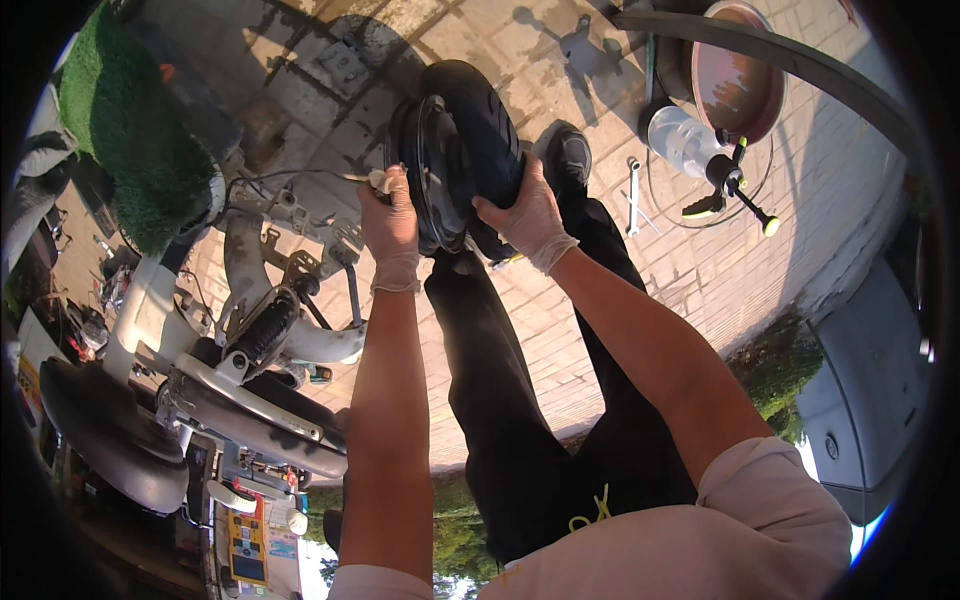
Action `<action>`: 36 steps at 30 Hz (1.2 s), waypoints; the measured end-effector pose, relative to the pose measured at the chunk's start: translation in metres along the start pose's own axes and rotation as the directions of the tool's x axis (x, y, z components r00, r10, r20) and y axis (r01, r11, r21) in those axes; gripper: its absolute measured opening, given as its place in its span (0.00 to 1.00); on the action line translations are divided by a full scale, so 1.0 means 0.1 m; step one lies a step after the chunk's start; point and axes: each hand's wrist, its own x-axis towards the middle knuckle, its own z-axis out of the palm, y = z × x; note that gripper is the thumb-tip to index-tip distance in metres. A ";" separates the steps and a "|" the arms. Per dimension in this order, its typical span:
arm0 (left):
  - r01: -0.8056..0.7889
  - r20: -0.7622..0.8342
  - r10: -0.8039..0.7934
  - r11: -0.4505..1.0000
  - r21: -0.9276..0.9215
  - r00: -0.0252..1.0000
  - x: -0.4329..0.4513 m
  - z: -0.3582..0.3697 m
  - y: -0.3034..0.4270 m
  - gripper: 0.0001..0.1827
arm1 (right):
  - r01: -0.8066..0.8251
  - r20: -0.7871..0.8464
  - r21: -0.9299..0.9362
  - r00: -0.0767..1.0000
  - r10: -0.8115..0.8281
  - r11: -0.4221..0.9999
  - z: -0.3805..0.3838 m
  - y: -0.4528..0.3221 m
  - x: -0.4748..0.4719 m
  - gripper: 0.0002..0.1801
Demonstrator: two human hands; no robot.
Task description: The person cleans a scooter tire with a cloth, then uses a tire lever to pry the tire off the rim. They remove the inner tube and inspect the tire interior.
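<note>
A small black wheel stands upright between my hands, its tyre (480, 120) on the right and its dark metal rim (441, 172) on the left. The tyre appears to sit partly off the rim. My left hand (391, 225), in a thin clear glove, grips the rim's side near the hub, where a black cable (289, 174) runs off to the left. Something pale and bunched shows at its fingertips; I cannot tell what. My right hand (527, 217), gloved likewise, holds the tyre's near side with the thumb spread across the tread. The wheel's underside is hidden.
At left stands a partly dismantled scooter frame (247, 262) with a coil shock absorber (262, 324) and green turf matting (135, 142). Rightward on the paving lie a combination wrench (634, 195), a clear spray bottle (682, 141), a water basin (778, 97) and a curved metal bar (750, 41).
</note>
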 end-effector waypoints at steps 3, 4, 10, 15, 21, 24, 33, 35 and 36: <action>-0.058 0.135 0.043 0.993 0.108 0.990 0.15 0.04 -0.06 0.25 | -0.006 0.011 -0.001 1.000 0.006 1.000 0.02 0.09 -0.07 0.52; -0.145 0.156 0.125 0.982 0.124 0.980 0.17 0.07 -0.10 0.24 | -0.028 0.014 -0.019 0.999 0.029 0.999 0.04 0.10 -0.10 0.52; -0.264 0.144 0.256 0.964 0.042 0.956 0.05 0.28 -0.28 0.24 | 0.002 -0.058 0.111 0.998 0.004 0.994 0.05 0.12 -0.26 0.55; -0.257 0.014 0.257 0.966 0.001 0.966 -0.28 0.54 -0.29 0.28 | -0.023 -0.026 0.140 0.999 0.027 0.990 0.16 0.32 -0.29 0.56; -0.109 0.023 0.109 0.994 -0.006 0.994 -0.42 0.50 -0.70 0.28 | 0.015 0.003 0.123 1.000 -0.016 0.992 0.35 0.26 -0.62 0.54; -0.236 0.011 0.240 0.961 -0.145 0.971 -0.46 0.34 -0.91 0.27 | -0.081 0.222 -0.090 0.970 0.100 0.993 0.16 0.00 -0.56 0.56; -0.112 0.041 0.115 0.991 -0.069 0.993 -0.12 0.27 -0.41 0.22 | -0.192 0.062 -0.411 0.970 0.237 0.891 0.31 -0.26 0.14 0.44; -0.017 0.066 0.020 0.999 -0.039 0.998 -0.19 0.41 -0.34 0.19 | -0.263 0.063 -0.404 0.947 0.314 0.876 0.26 -0.26 0.06 0.43; 0.033 0.083 -0.026 0.996 -0.079 0.996 -0.24 0.45 -0.33 0.18 | -0.257 0.055 -0.427 0.950 0.308 0.867 0.21 -0.26 0.04 0.43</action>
